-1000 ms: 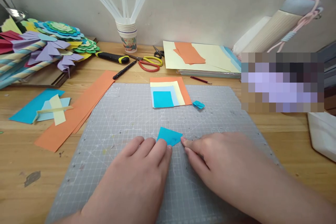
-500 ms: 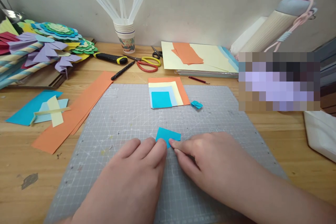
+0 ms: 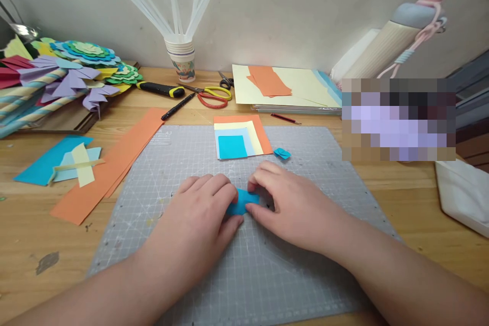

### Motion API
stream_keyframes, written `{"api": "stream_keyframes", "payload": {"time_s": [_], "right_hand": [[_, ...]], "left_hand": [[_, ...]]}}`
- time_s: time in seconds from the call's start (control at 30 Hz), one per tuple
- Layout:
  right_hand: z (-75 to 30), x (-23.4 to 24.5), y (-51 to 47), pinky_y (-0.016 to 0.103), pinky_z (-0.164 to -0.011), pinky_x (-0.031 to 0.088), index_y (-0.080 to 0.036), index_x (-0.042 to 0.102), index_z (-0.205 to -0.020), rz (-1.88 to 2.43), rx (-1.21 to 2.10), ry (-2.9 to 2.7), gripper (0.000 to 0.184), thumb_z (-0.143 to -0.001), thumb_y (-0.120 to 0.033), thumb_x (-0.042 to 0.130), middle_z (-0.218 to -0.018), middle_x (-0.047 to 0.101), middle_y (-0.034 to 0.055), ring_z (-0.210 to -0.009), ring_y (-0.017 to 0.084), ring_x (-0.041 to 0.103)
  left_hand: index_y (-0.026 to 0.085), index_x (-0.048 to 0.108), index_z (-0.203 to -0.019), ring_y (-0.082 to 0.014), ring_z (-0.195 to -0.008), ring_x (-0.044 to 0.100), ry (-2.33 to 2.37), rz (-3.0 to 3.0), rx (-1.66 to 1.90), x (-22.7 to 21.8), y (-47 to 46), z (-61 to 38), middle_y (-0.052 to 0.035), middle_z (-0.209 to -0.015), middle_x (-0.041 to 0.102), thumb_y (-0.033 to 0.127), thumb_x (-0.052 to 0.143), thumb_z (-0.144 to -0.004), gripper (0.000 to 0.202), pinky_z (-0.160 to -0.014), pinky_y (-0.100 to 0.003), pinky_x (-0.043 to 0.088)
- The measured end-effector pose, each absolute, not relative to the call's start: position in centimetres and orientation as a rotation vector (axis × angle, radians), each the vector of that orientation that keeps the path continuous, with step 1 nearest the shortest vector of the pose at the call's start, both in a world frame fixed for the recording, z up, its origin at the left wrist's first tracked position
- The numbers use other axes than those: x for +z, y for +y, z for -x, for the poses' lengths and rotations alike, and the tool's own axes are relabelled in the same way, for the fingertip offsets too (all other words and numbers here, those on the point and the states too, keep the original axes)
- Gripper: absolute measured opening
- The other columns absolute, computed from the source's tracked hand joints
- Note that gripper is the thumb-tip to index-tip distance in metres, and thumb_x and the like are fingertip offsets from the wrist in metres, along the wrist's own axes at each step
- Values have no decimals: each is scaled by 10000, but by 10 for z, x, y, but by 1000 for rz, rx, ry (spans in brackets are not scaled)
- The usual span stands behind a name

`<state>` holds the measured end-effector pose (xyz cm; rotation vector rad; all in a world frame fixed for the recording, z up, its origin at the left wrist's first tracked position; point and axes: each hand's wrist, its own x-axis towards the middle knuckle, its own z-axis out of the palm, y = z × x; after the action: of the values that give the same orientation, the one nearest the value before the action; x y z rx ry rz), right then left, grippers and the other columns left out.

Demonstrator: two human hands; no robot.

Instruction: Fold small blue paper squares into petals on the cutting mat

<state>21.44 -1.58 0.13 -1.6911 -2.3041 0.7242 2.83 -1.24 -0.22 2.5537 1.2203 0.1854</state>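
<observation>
A small piece of blue paper, which looks folded, lies low over the grey cutting mat. My left hand grips its left end, with the thumb at the near side and the fingers curled over the far side. At the right end, the thumb and forefinger of my right hand hold the paper between them. The fingers cover parts of both ends. Beyond the hands sits a small folded blue paper piece, beside layered paper squares in orange, cream, light blue and blue.
Long orange strips and paper scraps lie left. Farther back are a box cutter, a black pen, scissors, a cup stack with white strips, paper sheets and a pencil. Paper flowers fill the left back.
My right hand has gone from a fingertip pressing the paper to a thumb-and-forefinger hold. My left thumb now shows at the paper's near edge. The view has shifted slightly.
</observation>
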Motion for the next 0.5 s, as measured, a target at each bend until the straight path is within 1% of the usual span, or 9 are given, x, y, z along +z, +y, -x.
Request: {"api": "stream_keyframes", "payload": {"time_s": [0.07,0.13,0.27,0.33,0.4,0.5], "right_hand": [[-216,0,-16,291,-649,369,-186,583,-884,1670,743,-2314,89,-805,-214,612,-954,572,22,-807,168,539],[-216,0,-16,295,-676,380,-186,587,-831,1644,782,-2314,19,-823,-195,600,-928,561,20,-835,171,533],[-215,0,-12,295,-701,389,-182,579,-726,1593,870,-2272,106,-826,-147,574,-860,546,15,-844,169,518],[-215,1,-10,290,-688,391,-180,567,-701,1580,938,-2192,118,-805,-125,558,-836,538,9,-803,158,511],[-216,4,-8,277,-647,384,-183,534,-672,1581,1065,-2050,120,-770,-113,540,-789,512,-6,-728,140,489],[-218,11,-6,254,-560,329,-197,470,-659,1558,1412,-1750,116,-756,-149,512,-671,421,-41,-614,118,410]], "left_hand": [[186,559,-840,-227,-862,575,1224,-2562,199,-2,-12,-28,-25,-901,609,202,550,-864,30,-792,-404,427],[187,562,-844,-228,-865,575,1220,-2559,199,-1,-12,-28,-29,-902,612,208,543,-868,36,-796,-405,424],[192,580,-886,-246,-909,571,1208,-2542,200,1,-12,-28,-41,-949,623,241,588,-838,69,-804,-413,414],[201,582,-924,-245,-945,567,1193,-2547,247,0,-12,-27,-40,-999,627,221,603,-823,105,-816,-406,401],[209,574,-962,-224,-976,563,1145,-2571,339,-1,-11,-26,-30,-1045,631,166,583,-833,136,-823,-378,381],[222,568,-941,-175,-941,568,1043,-2635,564,0,-9,-24,7,-1009,653,90,521,-873,156,-793,-337,350]]}}
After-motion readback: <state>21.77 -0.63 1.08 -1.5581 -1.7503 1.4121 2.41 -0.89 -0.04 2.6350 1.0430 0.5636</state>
